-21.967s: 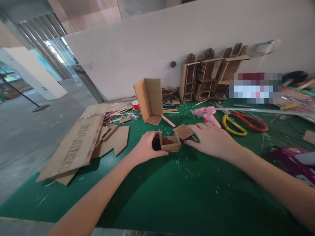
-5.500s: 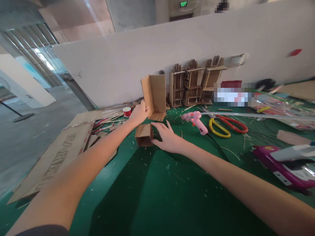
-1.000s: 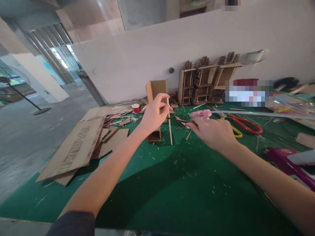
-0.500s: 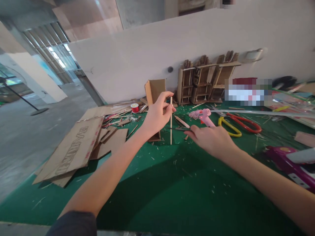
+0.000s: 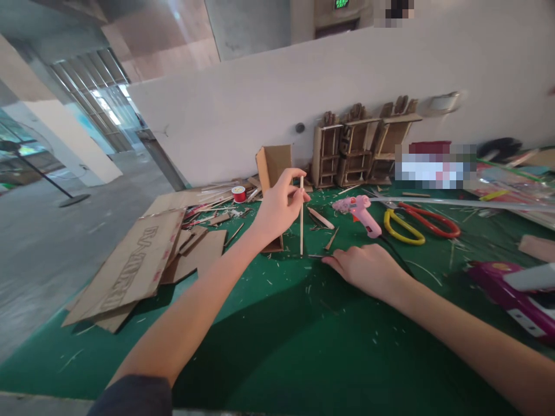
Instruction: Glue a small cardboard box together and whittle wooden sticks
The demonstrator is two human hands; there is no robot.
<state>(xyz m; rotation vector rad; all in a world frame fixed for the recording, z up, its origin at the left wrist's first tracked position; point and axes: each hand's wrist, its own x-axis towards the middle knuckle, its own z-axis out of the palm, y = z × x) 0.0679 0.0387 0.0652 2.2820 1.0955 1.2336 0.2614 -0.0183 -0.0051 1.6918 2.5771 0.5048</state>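
Pinching stick (image 5: pixel 302 228), left hand (image 5: pixel 280 205); right hand (image 5: pixel 368 268), stick's four o'clock, fisted round thin tool (image 5: pixel 318 256); loose pinch, I judge, could topple stick.

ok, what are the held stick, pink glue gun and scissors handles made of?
Held stick: likely bare wood, matte; pale straw colour.
Pink glue gun: probably moulded plastic; uniform pink body, soft highlights.
Scissors handles: plastic or plastic-coated, slightly glossy; bright solid yellow and red. Core can't be seen.
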